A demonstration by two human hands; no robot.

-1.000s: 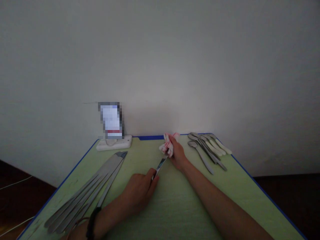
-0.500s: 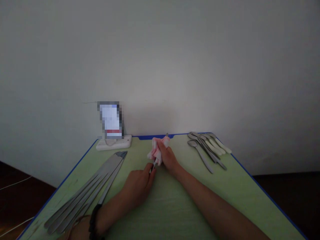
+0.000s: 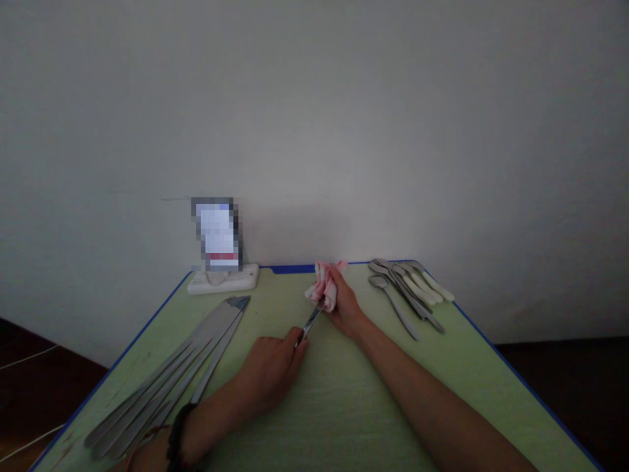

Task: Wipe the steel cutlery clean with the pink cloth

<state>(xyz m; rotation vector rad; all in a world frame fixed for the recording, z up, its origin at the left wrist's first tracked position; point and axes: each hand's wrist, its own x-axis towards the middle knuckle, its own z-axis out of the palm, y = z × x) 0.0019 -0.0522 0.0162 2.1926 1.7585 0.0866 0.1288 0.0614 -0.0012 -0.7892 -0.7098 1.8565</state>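
Note:
My left hand (image 3: 278,362) is closed around the handle of a metal knife (image 3: 311,320), which slants up and to the right. The far end of the knife goes into a crumpled pink and white cloth (image 3: 324,283), where its tip is hidden. My right hand (image 3: 346,305) is closed on the cloth, pressing it around the blade. Both hands are above the middle of the green table (image 3: 314,406). Several long metal table knives (image 3: 181,367) lie fanned out to the left of my left hand, partly behind my wrist.
To the right lie several spoons and forks (image 3: 407,285), some with cream handles; one spoon (image 3: 393,305) is a little apart. At the back left a blurred phone (image 3: 219,236) stands on a white base (image 3: 223,280). The wall (image 3: 314,131) rises behind the table's blue edge.
My right hand and the cloth have slid up and to the right along the knife. More metal now shows between my hands, and the tip that stuck out is covered.

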